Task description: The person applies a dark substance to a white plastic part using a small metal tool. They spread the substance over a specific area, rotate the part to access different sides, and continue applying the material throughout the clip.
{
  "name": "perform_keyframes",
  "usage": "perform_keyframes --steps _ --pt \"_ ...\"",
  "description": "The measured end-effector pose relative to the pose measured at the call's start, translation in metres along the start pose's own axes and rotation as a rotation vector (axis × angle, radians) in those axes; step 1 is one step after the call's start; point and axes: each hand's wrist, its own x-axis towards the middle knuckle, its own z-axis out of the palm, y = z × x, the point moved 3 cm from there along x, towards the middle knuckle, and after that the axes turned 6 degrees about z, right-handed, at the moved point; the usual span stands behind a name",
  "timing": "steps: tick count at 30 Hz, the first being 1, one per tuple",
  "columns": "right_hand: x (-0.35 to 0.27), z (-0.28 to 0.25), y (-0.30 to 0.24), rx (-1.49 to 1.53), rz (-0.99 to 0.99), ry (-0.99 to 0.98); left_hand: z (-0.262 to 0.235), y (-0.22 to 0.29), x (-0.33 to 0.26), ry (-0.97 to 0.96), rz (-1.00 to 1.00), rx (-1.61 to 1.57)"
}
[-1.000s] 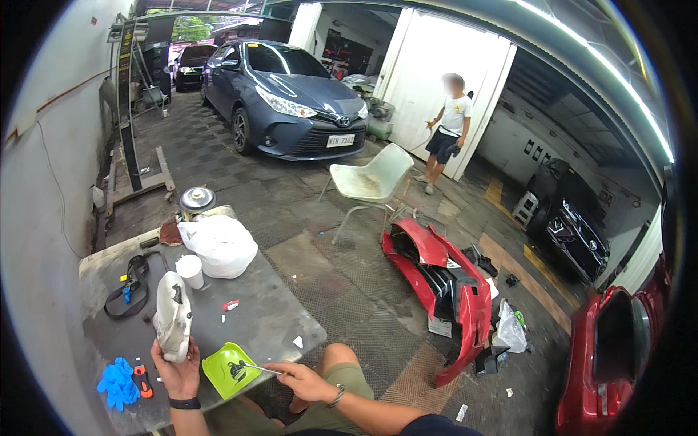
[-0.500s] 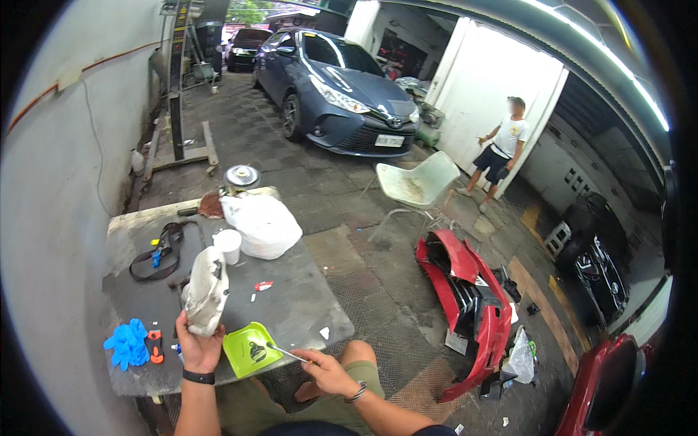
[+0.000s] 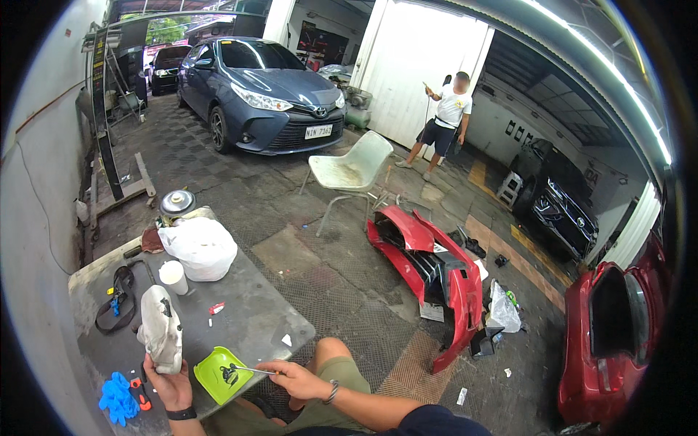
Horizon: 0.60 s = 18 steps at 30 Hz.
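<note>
While left hand (image 3: 169,381) grips white part (image 3: 161,327), green tray (image 3: 221,374) lies between hands.

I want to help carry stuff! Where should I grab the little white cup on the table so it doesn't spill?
Take the white cup around its side wall, about halfway up, coming from the right, the table's open side. It stands upright with its mouth on top, so pinching the rim could tip it. The big white bag crowds it from behind, and the black strap lies to its left.

Bright daylight, sharp centre, fisheye-bent dark rim.
</note>
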Motion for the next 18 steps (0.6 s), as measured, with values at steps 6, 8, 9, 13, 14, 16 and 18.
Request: perform_keyframes --steps 6,8,9,13,14,16,18 --pt "-0.002 0.001 0.009 -0.004 -0.013 -0.010 0.001 0.000 -0.002 -0.005 0.005 0.012" --pt "-0.002 -0.001 0.012 0.008 0.014 -0.016 -0.002 -0.002 0.001 -0.027 0.007 0.009" --pt "-0.002 -0.001 0.014 0.023 0.045 -0.022 -0.006 -0.002 0.003 -0.071 -0.001 0.009" --pt "0.001 0.004 0.019 -0.017 -0.032 0.000 -0.003 0.004 0.001 -0.163 0.048 -0.010" --pt "0.002 0.002 0.018 -0.045 0.017 0.016 0.003 0.010 -0.002 -0.159 0.082 -0.018" --pt "-0.001 0.003 0.009 -0.054 0.045 0.029 0.011 0.020 -0.006 -0.238 0.136 -0.001" --pt "-0.009 -0.002 0.017 -0.036 0.057 0.099 0.009 0.011 -0.005 -0.186 0.077 0.009"
